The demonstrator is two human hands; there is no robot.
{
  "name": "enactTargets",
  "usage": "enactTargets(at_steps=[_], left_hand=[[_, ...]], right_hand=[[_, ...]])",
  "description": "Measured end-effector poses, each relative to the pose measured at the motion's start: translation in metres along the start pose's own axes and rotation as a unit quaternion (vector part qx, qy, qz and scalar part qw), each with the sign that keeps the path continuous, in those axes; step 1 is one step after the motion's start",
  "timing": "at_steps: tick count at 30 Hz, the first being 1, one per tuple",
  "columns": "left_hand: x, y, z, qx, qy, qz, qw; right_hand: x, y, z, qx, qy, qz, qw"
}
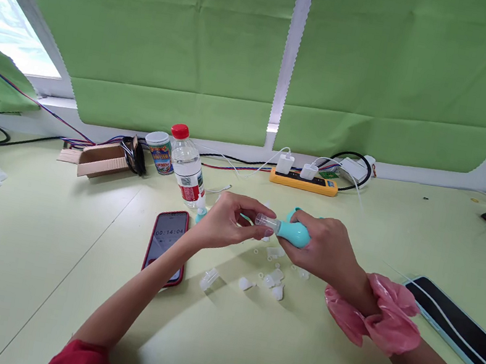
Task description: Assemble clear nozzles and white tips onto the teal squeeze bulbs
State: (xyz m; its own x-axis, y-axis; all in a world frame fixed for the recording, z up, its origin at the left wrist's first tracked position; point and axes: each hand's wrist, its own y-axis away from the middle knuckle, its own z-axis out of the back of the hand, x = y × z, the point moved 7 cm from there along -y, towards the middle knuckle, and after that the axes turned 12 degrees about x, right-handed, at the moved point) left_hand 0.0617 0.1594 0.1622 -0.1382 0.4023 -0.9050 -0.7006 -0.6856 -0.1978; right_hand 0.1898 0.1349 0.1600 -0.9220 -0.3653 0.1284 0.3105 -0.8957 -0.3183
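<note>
A teal squeeze bulb with a clear tube on its end, looking like a nasal aspirator, is held sideways above the table. My right hand wraps around the bulb. At the other end, the fingers of my left hand are closed about the clear tube. More teal plastic shows behind my right hand, partly hidden. Below lie a clear plastic cylinder, a white tip and several small translucent pieces. Another small teal part stands by my left wrist.
A phone showing a timer lies left of the small parts. Behind it stand a red-capped bottle, a printed cup and a cardboard box. An orange power strip sits at the back; a larger dark device lies right.
</note>
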Motion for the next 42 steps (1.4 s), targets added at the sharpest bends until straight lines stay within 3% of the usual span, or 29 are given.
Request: enactTargets(at_steps=[7,16,20,27,31,34,38,42], left_hand=[[-0.009,0.004,-0.003,0.019,-0.004,-0.020,1.000],[-0.033,0.013,-0.008,0.010,-0.100,-0.073,0.992],[-0.040,0.016,-0.010,0.021,-0.130,-0.090,0.987],[-0.043,0.017,-0.011,0.052,-0.152,-0.105,0.981],[-0.044,0.018,-0.013,0.087,-0.145,-0.098,0.981],[-0.041,0.016,-0.011,0.057,-0.118,-0.086,0.988],[-0.028,0.009,-0.005,-0.058,-0.028,-0.068,0.996],[-0.018,0.000,-0.014,-0.052,0.023,-0.058,0.997]], right_hand=[[0.000,-0.001,-0.002,0.069,-0.193,-0.010,0.979],[0.005,-0.004,-0.016,0.206,-0.350,-0.002,0.914],[0.009,-0.002,-0.027,0.277,-0.433,-0.018,0.858],[0.014,0.008,-0.043,0.366,-0.564,-0.104,0.732],[0.019,0.011,-0.048,0.401,-0.593,-0.102,0.691],[0.024,0.010,-0.050,0.395,-0.637,-0.066,0.659],[0.030,0.007,-0.045,0.338,-0.716,-0.011,0.611],[0.029,0.005,-0.038,0.300,-0.701,-0.011,0.647]])
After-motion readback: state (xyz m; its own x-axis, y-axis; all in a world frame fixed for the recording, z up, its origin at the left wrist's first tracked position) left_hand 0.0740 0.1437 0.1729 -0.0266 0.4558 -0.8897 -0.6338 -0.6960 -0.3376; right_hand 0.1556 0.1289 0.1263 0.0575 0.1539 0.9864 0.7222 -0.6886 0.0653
